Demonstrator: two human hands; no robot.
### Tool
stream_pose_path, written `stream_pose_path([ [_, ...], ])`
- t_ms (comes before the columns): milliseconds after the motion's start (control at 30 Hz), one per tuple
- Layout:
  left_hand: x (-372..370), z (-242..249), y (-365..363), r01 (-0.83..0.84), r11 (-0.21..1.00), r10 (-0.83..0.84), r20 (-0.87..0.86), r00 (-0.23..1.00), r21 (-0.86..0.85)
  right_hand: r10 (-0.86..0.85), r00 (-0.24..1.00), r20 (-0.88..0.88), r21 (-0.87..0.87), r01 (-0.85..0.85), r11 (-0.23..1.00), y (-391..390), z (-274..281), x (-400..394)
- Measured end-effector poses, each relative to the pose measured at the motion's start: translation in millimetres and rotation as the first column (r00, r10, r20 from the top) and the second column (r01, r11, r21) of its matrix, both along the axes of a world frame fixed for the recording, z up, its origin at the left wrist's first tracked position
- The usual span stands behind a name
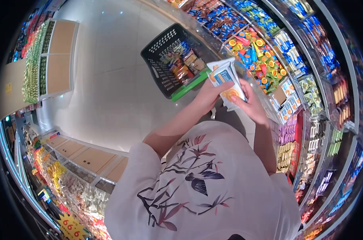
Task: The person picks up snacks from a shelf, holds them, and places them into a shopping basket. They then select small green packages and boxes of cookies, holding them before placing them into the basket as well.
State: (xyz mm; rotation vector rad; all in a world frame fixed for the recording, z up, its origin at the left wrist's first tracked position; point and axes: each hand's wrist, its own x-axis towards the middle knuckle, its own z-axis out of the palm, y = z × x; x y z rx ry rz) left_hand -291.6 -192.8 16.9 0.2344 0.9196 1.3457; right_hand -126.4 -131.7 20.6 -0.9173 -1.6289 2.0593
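Several white snack packets (224, 76) with blue lettering and a cookie picture are held as a stack in front of my body. My left hand (210, 95) grips the stack from its left side, thumb across the front. On the right edge, my right hand (251, 105) closes around the same packets, its thumb also on the front. Just beyond my hands, a dark shopping basket (155, 74) with a green handle (189, 86) stands on the floor. Packaged snacks (185, 66) lie inside it.
Tiered shelves to my right hold colourful cone-shaped sweets (257, 60), blue-wrapped candies (217, 18) and more white packets (289, 104). Shelving with green packages (33, 64) stands at left. Behind me on the left are bagged goods (61, 176) and a yellow price sign (72, 227).
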Motion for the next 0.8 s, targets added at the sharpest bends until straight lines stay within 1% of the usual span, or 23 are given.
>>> stream_pose_path([
  [100,-35.0,-0.1,-4.2,-0.062,0.998,0.064,-0.082,0.995,0.024,0.102,0.993,0.064,0.045,-0.105,0.993,10.5,-2.0,-41.8],
  [167,-54.6,-3.8,-10.0,-0.127,0.992,0.128,-0.153,0.98,0.017,0.211,0.977,0.028,0.019,-0.212,0.977,29.2,-7.7,-71.0],
  [200,-63.0,-12.8,-14.3,-0.219,0.975,0.208,-0.232,0.95,-0.022,0.273,0.962,0.017,-0.014,-0.273,0.962,44.3,-11.6,-85.5],
  [233,-73.4,-12.2,-18.6,-0.297,0.953,0.273,-0.263,0.925,-0.057,0.336,0.942,0.004,-0.048,-0.335,0.941,61.1,-17.1,-101.0],
  [300,-101.0,-4.4,-34.3,-0.43,0.895,0.37,-0.341,0.864,-0.118,0.376,0.924,0.068,-0.154,-0.363,0.919,95.2,-33.8,-138.9],
  [367,-124.6,-7.9,-56.9,-0.533,0.823,0.458,-0.329,0.826,-0.195,0.267,0.964,-0.005,-0.305,-0.256,0.917,125.2,-82.8,-177.3],
  [400,-133.7,-18.0,-70.5,-0.586,0.777,0.51,-0.316,0.8,-0.23,0.312,0.923,0.225,-0.348,-0.223,0.911,144.1,-99.4,-197.8],
  [433,-139.0,-26.5,-85.6,-0.614,0.741,0.544,-0.295,0.786,-0.271,0.406,0.89,0.207,-0.358,-0.317,0.878,164.7,-136.3,-210.7],
  [500,-153.6,-43.7,-101.0,-0.661,0.673,0.614,-0.246,0.75,-0.333,0.509,0.826,0.243,-0.582,-0.296,0.757,187.6,-163.6,-245.8],
  [567,-170.7,-61.1,-103.3,-0.618,0.673,0.599,-0.191,0.778,-0.405,0.531,0.787,0.315,-0.649,-0.229,0.725,190.2,-190.2,-277.2],
  [600,-181.3,-67.8,-102.2,-0.591,0.67,0.587,-0.165,0.792,-0.45,0.554,0.744,0.375,-0.619,-0.244,0.747,187.3,-203.8,-291.9],
  [700,-220.1,-97.2,-88.5,-0.43,0.783,0.457,-0.053,0.888,-0.45,0.619,0.586,0.523,-0.567,-0.303,0.766,175.9,-255.0,-328.3],
  [733,-236.9,-111.3,-79.8,-0.364,0.81,0.392,-0.039,0.919,-0.46,0.462,0.62,0.634,-0.45,-0.189,0.872,162.6,-280.8,-338.2],
  [767,-251.6,-122.8,-73.9,-0.293,0.827,0.325,-0.017,0.946,-0.48,0.45,0.624,0.639,-0.512,-0.092,0.854,157.0,-305.3,-344.5],
  [800,-268.5,-135.2,-68.3,-0.217,0.842,0.255,0.011,0.967,-0.493,0.368,0.725,0.583,-0.574,0.046,0.818,141.2,-336.6,-342.4],
])
